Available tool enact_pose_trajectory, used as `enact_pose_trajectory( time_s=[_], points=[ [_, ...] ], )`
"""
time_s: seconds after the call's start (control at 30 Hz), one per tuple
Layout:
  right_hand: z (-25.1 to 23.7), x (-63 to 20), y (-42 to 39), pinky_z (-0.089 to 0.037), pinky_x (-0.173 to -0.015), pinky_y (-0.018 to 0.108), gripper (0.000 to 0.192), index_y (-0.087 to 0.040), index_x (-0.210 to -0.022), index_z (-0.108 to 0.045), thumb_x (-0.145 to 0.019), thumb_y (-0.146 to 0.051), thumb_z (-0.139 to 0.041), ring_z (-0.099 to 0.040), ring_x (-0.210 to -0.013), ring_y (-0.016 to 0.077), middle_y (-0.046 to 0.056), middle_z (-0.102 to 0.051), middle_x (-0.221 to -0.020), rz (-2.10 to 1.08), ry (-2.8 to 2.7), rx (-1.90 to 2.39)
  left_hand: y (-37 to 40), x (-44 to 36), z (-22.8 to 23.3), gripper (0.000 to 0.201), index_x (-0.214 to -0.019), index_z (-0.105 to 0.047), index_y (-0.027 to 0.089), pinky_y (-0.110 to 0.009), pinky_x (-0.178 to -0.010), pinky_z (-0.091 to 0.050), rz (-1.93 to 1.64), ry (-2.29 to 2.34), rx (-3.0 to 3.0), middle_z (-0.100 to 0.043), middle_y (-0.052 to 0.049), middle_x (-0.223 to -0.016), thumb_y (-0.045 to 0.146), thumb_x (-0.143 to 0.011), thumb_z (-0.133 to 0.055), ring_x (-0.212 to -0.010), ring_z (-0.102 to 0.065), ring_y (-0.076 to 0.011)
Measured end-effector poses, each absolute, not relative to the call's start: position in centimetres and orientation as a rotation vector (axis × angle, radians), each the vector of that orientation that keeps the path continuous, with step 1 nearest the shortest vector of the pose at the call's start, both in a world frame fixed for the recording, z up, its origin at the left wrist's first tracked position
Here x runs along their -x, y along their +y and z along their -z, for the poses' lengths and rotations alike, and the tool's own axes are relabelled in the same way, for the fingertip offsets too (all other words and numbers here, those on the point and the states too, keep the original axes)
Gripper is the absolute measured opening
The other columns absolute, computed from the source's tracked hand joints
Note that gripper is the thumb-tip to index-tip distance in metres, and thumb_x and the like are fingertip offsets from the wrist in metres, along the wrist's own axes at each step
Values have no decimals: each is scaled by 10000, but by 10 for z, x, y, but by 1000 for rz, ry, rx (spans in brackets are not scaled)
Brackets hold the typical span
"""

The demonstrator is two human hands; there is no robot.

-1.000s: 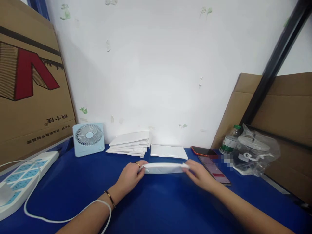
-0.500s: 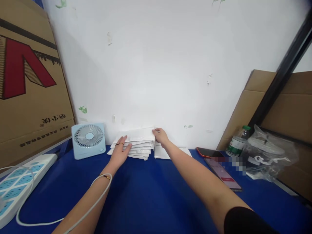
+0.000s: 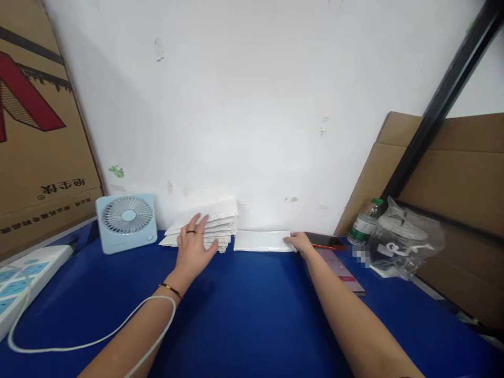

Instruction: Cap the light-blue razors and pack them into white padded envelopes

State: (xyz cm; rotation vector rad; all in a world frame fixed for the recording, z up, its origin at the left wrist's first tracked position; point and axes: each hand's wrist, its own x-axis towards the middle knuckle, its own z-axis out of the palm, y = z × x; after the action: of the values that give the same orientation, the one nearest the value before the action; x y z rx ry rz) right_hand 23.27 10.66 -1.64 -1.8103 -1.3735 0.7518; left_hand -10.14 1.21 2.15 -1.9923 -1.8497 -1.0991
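A fanned stack of flat white packets [image 3: 225, 208] leans against the wall, its edges stepped one over another. My left hand [image 3: 193, 251] is in front of the stack, fingers spread and thumb apart; whether its fingertips touch the packets I cannot tell. To the right of the stack, a flat white packet [image 3: 262, 241] lies along the foot of the wall. The fingers of my right hand [image 3: 301, 243] are closed on its right end, with the thumb on top.
A light blue fan [image 3: 128, 223] stands left of the stack, near a power strip [image 3: 35, 281]. A white cable [image 3: 79, 348] crosses my left forearm. On the right are two phones [image 3: 346, 273], a green-capped bottle [image 3: 363, 226], a bagged container [image 3: 401, 247] and cardboard [image 3: 378, 168].
My right hand has left the right edge of the stack and moved right, onto the end of the flat packet. My left hand's fingers have spread and drawn back slightly. The view has shifted rightward.
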Motion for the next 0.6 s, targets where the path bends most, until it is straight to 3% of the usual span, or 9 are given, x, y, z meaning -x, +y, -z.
enact_pose_trajectory(
  time_s=[0.1, 0.23, 0.33, 0.43, 0.53, 0.6],
  points=[
    [10, -230, 89, -450, -588, 262, 260, -162, -860, -530, -660, -325, -565, -588, -704, 182, 40, -624, -788, -833, -1388, 1559, -5, 66, -23, 728, -1364, -295, 269, -461, -1024, -276, 1051, -1615, 2251, -270, -66, -1443, 375, -711, -598, -1264, -285, -304],
    [-4, -230, 43, -455, -590, 259, 328, -202, -952, -487, -680, -343, -604, -576, -663, 156, 25, -622, -834, -1114, -1360, 1082, -16, 19, -15, 1072, -1406, -182, 279, -494, -1073, -142, 869, -1471, 2437, -123, -78, -1496, 452, -513, -750, -1344, -105, -350],
    [-7, -232, 13, -466, -627, 274, 397, -214, -993, -482, -666, -350, -662, -590, -716, 171, 35, -623, -879, -1236, -1316, 915, -18, -1, -14, 1094, -1411, -163, 279, -520, -1077, -51, 767, -1472, 2447, -291, -109, -1425, 421, -500, -751, -1319, -194, -350],
    [2, -237, 4, -473, -610, 270, 492, -221, -968, -456, -580, -307, -746, -592, -704, 165, 12, -606, -834, -1233, -1247, 933, -19, -4, -19, 925, -1380, -254, 278, -503, -1045, -166, 599, -1526, 2495, -537, -99, -1159, 301, -563, -687, -1109, -477, -294],
    [19, -244, 10, -454, -503, 233, 583, -234, -998, -436, -528, -249, -780, -569, -589, 130, -34, -556, -730, -1230, -1180, 1092, -23, 3, -31, 779, -1280, -405, 283, -443, -881, -365, 317, -1583, 2548, -588, -87, -1013, 217, -544, -650, -931, -569, -273],
    [29, -248, 16, -406, -411, 201, 541, -225, -1004, -462, -557, -259, -764, -537, -506, 108, -46, -524, -683, -1228, -1245, 1220, -27, 8, -43, 728, -1214, -468, 277, -414, -801, -402, 136, -1605, 2563, -603, -92, -985, 205, -515, -660, -888, -587, -279]
  ],
)
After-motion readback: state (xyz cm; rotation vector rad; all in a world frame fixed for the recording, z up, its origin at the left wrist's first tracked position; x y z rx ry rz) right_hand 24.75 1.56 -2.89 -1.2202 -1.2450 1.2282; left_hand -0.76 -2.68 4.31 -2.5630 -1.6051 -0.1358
